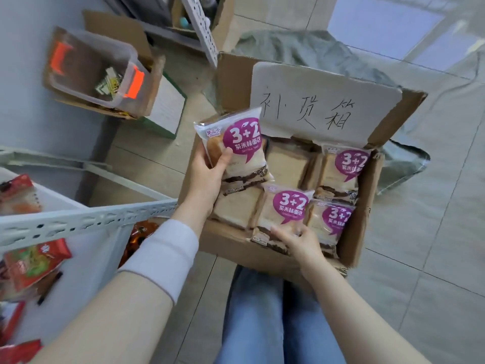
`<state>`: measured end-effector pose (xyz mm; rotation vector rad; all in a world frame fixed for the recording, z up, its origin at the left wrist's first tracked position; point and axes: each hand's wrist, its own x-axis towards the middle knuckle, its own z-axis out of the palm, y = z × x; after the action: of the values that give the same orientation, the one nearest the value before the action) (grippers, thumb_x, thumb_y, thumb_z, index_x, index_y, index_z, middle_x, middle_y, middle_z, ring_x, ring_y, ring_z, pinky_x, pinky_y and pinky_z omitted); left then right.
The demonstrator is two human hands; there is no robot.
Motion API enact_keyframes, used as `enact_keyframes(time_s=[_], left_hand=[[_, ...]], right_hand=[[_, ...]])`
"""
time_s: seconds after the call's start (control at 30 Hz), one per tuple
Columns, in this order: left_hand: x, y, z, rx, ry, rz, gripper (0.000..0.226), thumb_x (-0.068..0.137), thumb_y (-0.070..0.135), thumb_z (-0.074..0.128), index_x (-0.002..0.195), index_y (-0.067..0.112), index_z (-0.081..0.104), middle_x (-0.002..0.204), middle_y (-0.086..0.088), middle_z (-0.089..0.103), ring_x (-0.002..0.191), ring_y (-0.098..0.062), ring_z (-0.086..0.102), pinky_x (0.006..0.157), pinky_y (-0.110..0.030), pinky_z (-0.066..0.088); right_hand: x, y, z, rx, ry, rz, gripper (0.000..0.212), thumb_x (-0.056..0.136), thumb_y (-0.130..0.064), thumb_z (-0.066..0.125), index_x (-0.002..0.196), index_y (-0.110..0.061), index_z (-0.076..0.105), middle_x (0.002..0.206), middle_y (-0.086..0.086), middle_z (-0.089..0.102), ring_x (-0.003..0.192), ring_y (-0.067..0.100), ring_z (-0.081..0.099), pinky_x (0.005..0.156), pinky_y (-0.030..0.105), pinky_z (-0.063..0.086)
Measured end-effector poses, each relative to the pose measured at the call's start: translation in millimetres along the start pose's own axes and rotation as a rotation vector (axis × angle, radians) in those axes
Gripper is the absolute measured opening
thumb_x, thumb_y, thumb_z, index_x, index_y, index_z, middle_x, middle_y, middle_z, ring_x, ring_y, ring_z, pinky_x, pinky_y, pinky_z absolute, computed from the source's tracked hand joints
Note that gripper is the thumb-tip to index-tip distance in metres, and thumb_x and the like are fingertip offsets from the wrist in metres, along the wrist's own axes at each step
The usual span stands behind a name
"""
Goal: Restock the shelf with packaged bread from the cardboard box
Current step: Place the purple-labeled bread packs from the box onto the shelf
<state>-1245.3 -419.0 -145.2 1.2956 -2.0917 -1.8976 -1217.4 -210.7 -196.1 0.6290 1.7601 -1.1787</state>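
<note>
The cardboard box (pixel 363 227) sits on the tiled floor at the picture's centre, its far flap standing up at twelve o'clock with a white paper sheet (pixel 325 101) of handwritten characters fixed to it. Bread packets lie flat inside in a single visible layer, some with the purple "3+2" label up, some showing a plain side.

The left hand (pixel 207 177) comes in from seven o'clock and holds the raised bread packet (pixel 236 145) above the box's nine o'clock corner. Its thumb is across the front of the wrapper and its fingers are curled behind, so the grip is closed round the packet's left edge. The packet stands nearly upright, label toward the camera.

The right hand (pixel 301 243) reaches in from five o'clock to the near bread packet (pixel 286 208), which lies in the box's six o'clock row. Its fingers are bent and its fingertips pinch the packet's lower edge. Two more labelled packets (pixel 343 169) lie at the box's three o'clock side.

The shelf (pixel 86 219), a pale perforated metal rail, crosses at nine o'clock, with red snack packets (pixel 34 261) lying on it. A clear plastic bin (pixel 97 72) with orange latches sits at ten o'clock, a grey cloth (pixel 309 51) lies beyond the box at one o'clock, and blue jeans (pixel 262 311) show at six o'clock
</note>
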Motion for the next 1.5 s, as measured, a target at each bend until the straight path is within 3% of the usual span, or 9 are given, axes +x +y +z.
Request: enact_keyframes(time_s=[0.13,0.27,0.37,0.47,0.6,0.83,1.07,1.23,1.5], left_hand=[[-72,27,-45,-0.126,0.119,0.078,0.031,0.076,0.046,0.062,0.104,0.038,0.05,0.112,0.009,0.062,0.108,-0.011,0.059,0.094,-0.036,0.05],[-173,69,-101,-0.239,0.277,0.206,0.034,0.077,0.043,0.061,0.107,0.033,0.049,0.11,0.009,0.062,0.103,-0.008,0.061,0.08,-0.026,0.051],[-255,103,-156,-0.307,0.408,0.302,0.043,0.077,0.041,0.06,0.115,0.024,0.047,0.114,0.006,0.06,0.107,-0.008,0.059,0.085,-0.025,0.05],[-329,126,-215,-0.373,0.518,0.359,0.035,0.078,0.043,0.059,0.108,0.028,0.05,0.121,0.0,0.06,0.113,-0.016,0.057,0.097,-0.039,0.047],[-404,143,-292,-0.43,0.734,0.42,0.024,0.086,0.049,0.052,0.097,0.029,0.048,0.105,0.008,0.062,0.098,-0.003,0.063,0.084,-0.026,0.051],[-474,142,-448,-0.437,0.974,0.516,0.023,0.084,0.05,0.052,0.094,0.03,0.05,0.113,-0.002,0.062,0.107,-0.015,0.061,0.095,-0.04,0.05],[-442,124,-582,-0.397,1.051,0.513,0.014,0.087,0.039,0.058,0.086,0.028,0.05,0.097,0.004,0.063,0.097,-0.017,0.063,0.086,-0.035,0.053],[-374,133,-650,-0.425,1.014,0.501,0.012,0.086,0.037,0.06,0.088,0.03,0.05,0.096,0.008,0.065,0.092,-0.011,0.065,0.078,-0.032,0.055],[-233,161,-755,-0.424,1.036,0.519,0.013,0.084,0.032,0.064,0.085,0.028,0.053,0.092,0.006,0.065,0.089,-0.013,0.066,0.075,-0.031,0.054]], right_hand=[[-61,-12,-19,0.018,-0.114,-0.206,0.025,0.074,-0.033,0.074,0.094,-0.03,0.057,0.095,-0.011,0.067,0.086,0.003,0.061,0.067,0.019,0.044],[-146,-26,-29,-0.054,-0.359,-0.298,0.037,0.08,-0.027,0.069,0.113,-0.023,0.053,0.109,0.001,0.068,0.098,0.018,0.066,0.08,0.04,0.056],[-223,-41,-27,-0.094,-0.558,-0.355,0.041,0.077,-0.024,0.069,0.114,-0.023,0.053,0.108,0.002,0.069,0.096,0.018,0.068,0.069,0.032,0.057],[-297,-55,-13,-0.218,-0.714,-0.46,0.042,0.068,-0.029,0.071,0.108,-0.021,0.058,0.101,0.001,0.073,0.092,0.018,0.07,0.066,0.023,0.055],[-379,-74,33,-0.347,-0.862,-0.624,0.04,0.068,-0.028,0.069,0.106,-0.02,0.059,0.103,0.001,0.072,0.093,0.018,0.07,0.068,0.022,0.055],[-485,-110,186,-0.421,-1.038,-0.891,0.039,0.066,-0.031,0.068,0.102,-0.018,0.062,0.099,0.0,0.074,0.089,0.017,0.07,0.065,0.022,0.056],[-519,-146,339,-0.426,-0.977,-0.965,0.033,0.066,-0.029,0.066,0.096,-0.017,0.065,0.093,0.0,0.075,0.09,0.018,0.07,0.071,0.024,0.058],[-506,-202,430,-0.415,-0.842,-1.032,0.026,0.079,-0.016,0.067,0.104,-0.011,0.065,0.103,0.009,0.07,0.097,0.024,0.066,0.092,0.037,0.049],[-462,-303,599,-0.41,-0.794,-1.115,0.039,0.078,-0.017,0.071,0.112,-0.006,0.056,0.089,0.002,0.068,0.08,0.015,0.064,0.081,0.03,0.051]])
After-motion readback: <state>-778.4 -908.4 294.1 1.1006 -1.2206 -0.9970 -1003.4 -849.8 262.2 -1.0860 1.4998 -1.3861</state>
